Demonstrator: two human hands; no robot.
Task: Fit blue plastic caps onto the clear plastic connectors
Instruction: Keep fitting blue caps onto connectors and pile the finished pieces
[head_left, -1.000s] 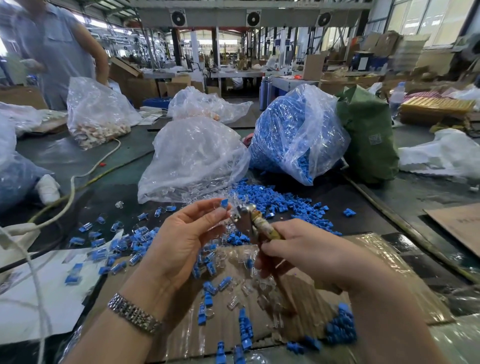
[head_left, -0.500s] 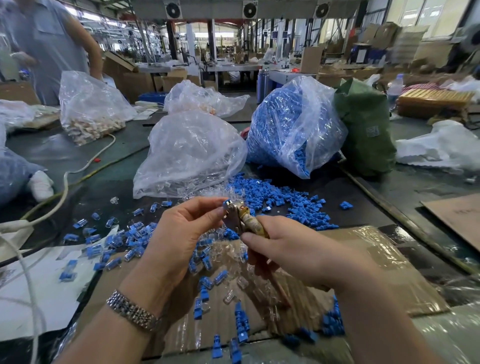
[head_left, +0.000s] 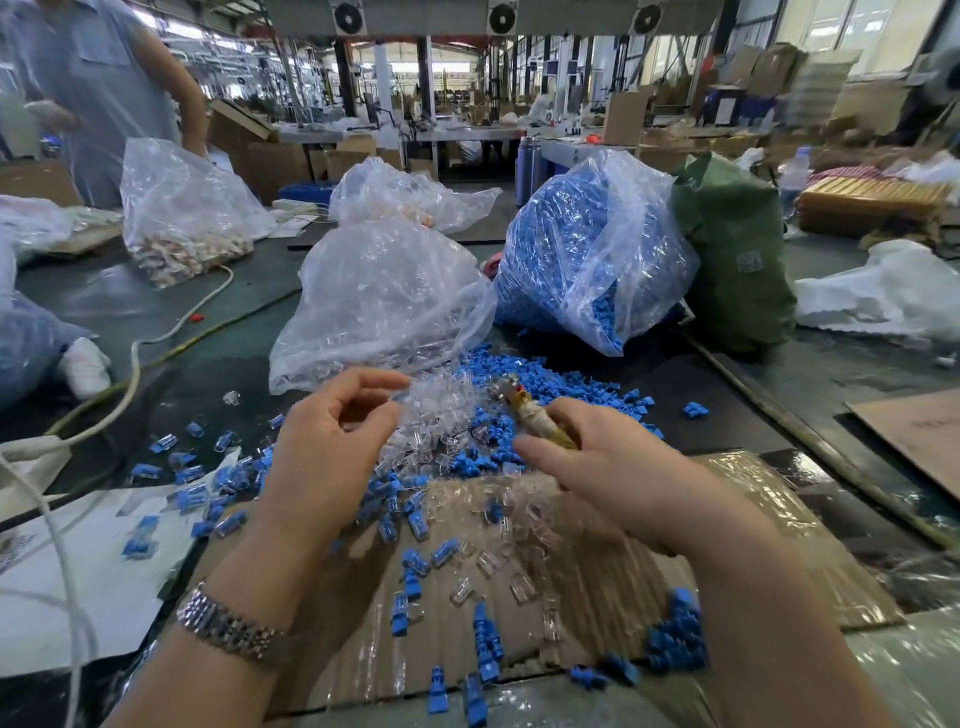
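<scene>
Across the dark table (head_left: 857, 374): clear bag of blue caps (head_left: 587, 249) beside green sack (head_left: 737, 254), its label unreadable; clear bag of connectors (head_left: 384, 296) spilling forward onto taped cardboard (head_left: 613, 571). Right hand (head_left: 618, 473) gripping a yellowed tool (head_left: 530, 413). Left hand (head_left: 332, 447) above loose connectors (head_left: 441, 410), fingers curled; contents impossible to tell.

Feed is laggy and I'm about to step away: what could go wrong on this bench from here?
1. Finished capped connectors lie mixed with loose clear connectors and blue caps, so uncapped ones could be missed.
2. The tool gripped by the right hand points toward the left hand, whose fingers could be jabbed.
</scene>
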